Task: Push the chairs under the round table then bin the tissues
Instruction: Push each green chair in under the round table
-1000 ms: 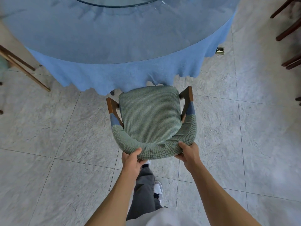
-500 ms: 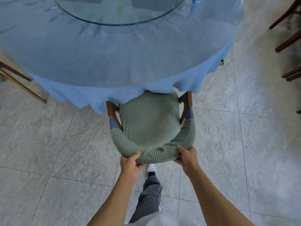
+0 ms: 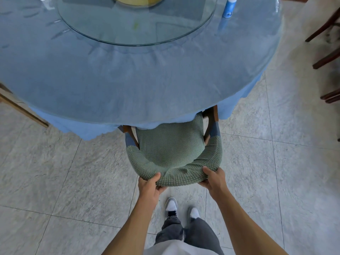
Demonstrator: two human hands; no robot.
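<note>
Both hands, left hand [image 3: 150, 184] and right hand [image 3: 213, 178], clenched on chair [image 3: 171, 150] backrest; tabletop [image 3: 128, 80] dead ahead, seat front already under cloth edge.

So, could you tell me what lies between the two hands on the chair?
In the head view, only the chair's green padded backrest spans between left hand and right hand.

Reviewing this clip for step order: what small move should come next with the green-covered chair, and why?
Probably one more short push forward: both the left hand and right hand grip the green-covered chair's backrest, and only the seat's front lies under the blue tablecloth.
</note>
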